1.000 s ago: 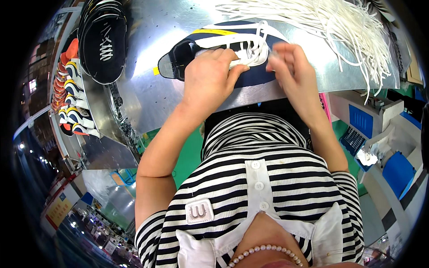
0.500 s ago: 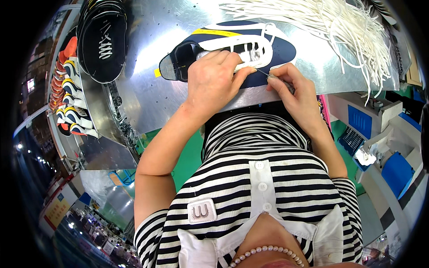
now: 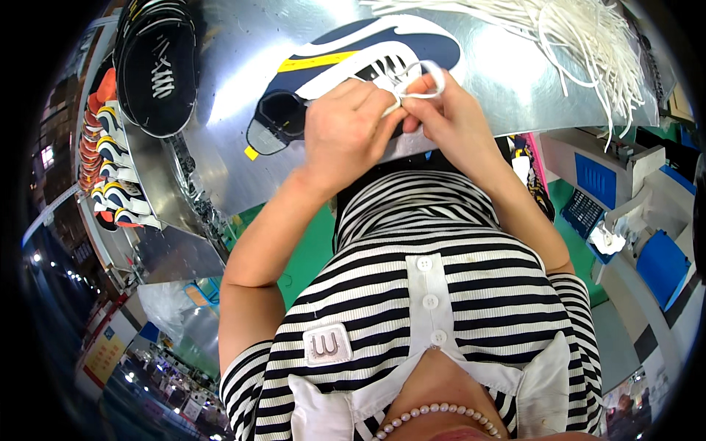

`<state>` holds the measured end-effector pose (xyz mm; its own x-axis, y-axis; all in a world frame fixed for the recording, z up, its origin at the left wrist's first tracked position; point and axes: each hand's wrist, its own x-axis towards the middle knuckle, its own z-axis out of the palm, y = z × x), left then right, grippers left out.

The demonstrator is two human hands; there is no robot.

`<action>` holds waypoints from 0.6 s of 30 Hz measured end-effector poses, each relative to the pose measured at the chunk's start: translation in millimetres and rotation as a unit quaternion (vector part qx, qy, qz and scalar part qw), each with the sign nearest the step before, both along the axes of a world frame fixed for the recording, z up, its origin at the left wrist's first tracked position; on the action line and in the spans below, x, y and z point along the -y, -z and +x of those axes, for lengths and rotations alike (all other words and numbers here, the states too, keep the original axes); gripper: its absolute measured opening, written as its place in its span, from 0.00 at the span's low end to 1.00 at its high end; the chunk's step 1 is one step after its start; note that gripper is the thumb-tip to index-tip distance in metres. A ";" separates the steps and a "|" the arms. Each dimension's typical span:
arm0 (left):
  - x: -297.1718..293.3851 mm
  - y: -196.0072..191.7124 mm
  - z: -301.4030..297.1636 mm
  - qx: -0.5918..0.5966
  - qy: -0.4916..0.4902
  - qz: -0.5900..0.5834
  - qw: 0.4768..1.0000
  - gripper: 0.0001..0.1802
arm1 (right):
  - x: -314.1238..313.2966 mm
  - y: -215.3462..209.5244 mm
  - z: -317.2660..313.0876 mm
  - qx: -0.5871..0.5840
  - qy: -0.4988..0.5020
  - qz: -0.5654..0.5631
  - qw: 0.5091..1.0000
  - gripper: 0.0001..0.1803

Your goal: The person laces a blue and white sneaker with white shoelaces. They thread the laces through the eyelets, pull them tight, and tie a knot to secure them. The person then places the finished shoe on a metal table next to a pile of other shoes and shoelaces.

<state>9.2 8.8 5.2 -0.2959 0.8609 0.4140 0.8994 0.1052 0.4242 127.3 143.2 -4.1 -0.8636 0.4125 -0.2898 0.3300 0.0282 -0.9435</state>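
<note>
A navy and white shoe upper (image 3: 433, 45) with a yellow stripe lies on the metal table, its dark collar towards the left. My left hand (image 3: 346, 125) is closed over the near edge of its lace opening, fingertips partly hidden. A white shoelace (image 3: 435, 73) rises in a loop from the eyelets between my hands. Close beside it, my right hand (image 3: 456, 117) pinches the lace between thumb and fingers. The near side of the upper is covered by both hands.
A thick bundle of white laces (image 3: 581, 44) hangs over the table's (image 3: 235, 158) far right part. Black shoe uppers (image 3: 158, 77) are stacked at the far left. Beyond the left edge stands a row of colourful shoe uppers (image 3: 121, 173).
The upper has shifted left and tilted, its toe swinging away from me. A lace loop now stands up at my right hand. The thin tool seen there before no longer shows.
</note>
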 end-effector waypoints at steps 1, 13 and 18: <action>1.8 -1.0 0.5 -0.006 0.009 0.000 1.000 0.08 | 0.3 1.7 -0.3 0.008 -0.007 -0.022 1.000 0.13; 16.3 -3.3 7.1 0.003 0.035 0.018 0.999 0.10 | 29.6 11.7 1.0 -0.062 0.009 0.368 0.928 0.13; 33.3 -10.7 12.6 -0.091 -0.030 -0.027 0.995 0.10 | 0.8 -3.4 41.8 -0.049 -0.026 0.272 0.961 0.13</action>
<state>21.8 -24.5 15.9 -0.2728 0.8664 0.4183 0.9519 0.1801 0.2477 169.1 142.5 -0.7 -0.8995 0.4352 0.0393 0.2259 0.5401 -0.8107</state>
